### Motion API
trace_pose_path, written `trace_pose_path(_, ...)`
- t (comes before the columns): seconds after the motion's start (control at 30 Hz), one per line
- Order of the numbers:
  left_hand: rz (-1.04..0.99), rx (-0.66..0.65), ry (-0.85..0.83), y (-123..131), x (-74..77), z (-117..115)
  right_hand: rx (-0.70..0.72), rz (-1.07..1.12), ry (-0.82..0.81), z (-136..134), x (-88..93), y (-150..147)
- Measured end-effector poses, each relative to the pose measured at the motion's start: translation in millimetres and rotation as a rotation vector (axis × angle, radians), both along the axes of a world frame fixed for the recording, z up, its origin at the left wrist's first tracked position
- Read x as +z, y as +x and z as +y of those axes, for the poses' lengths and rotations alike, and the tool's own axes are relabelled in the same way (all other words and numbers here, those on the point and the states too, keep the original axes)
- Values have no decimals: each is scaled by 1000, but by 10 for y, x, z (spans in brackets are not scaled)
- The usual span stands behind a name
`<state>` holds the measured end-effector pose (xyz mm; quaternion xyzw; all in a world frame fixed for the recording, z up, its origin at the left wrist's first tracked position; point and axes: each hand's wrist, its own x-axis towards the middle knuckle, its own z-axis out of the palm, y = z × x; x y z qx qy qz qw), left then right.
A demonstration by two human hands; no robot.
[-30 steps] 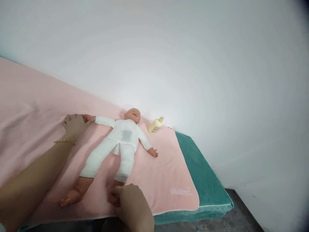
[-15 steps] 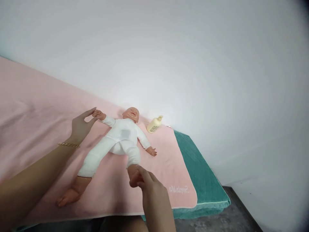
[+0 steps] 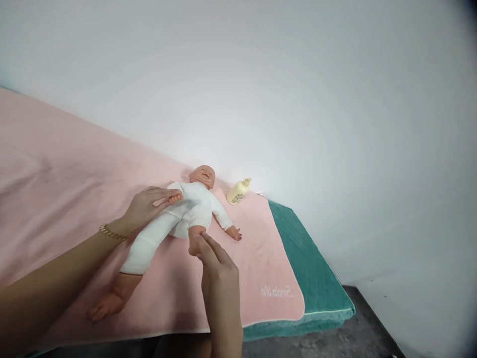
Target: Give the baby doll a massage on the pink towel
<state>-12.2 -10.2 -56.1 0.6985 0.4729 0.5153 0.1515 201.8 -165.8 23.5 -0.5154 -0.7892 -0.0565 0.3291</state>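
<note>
A baby doll (image 3: 197, 196) in a white cloth body lies on its back on a pink blanket (image 3: 257, 258), its head toward the wall. My left hand (image 3: 149, 204), with a gold chain bracelet at the wrist, pinches the doll's hand (image 3: 176, 198) and holds that arm folded over the chest. The fingers of my right hand (image 3: 219, 271) are closed on the doll's foot (image 3: 196, 239), and this leg is bent up toward the belly. The doll's other leg (image 3: 137, 253) lies stretched out toward me, and its other arm (image 3: 223, 219) rests out to the side.
A pale yellow pump bottle (image 3: 237, 193) stands beside the doll's head, close to the white wall (image 3: 298, 99). The blanket covers part of a green padded mattress (image 3: 309, 258), whose edge drops to a dark floor (image 3: 357, 328) at the right.
My left hand has brought the doll's arm from stretched out at the side to across its chest. My right hand has pushed the foot up toward the belly, bending the leg.
</note>
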Motion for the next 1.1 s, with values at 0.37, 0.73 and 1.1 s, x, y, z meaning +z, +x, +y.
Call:
trace_pose_path(0.37,86,-119,129,8,-6,45,-18,6,41,209,-178,-14)
trace_pose_path(0.73,-456,316,-152,-102,58,52,-55,3,-195,-145,78,52)
trace_pose_path(1.1,-620,395,-358,-492,-245,340,-50,-293,-833,-296,284,-25)
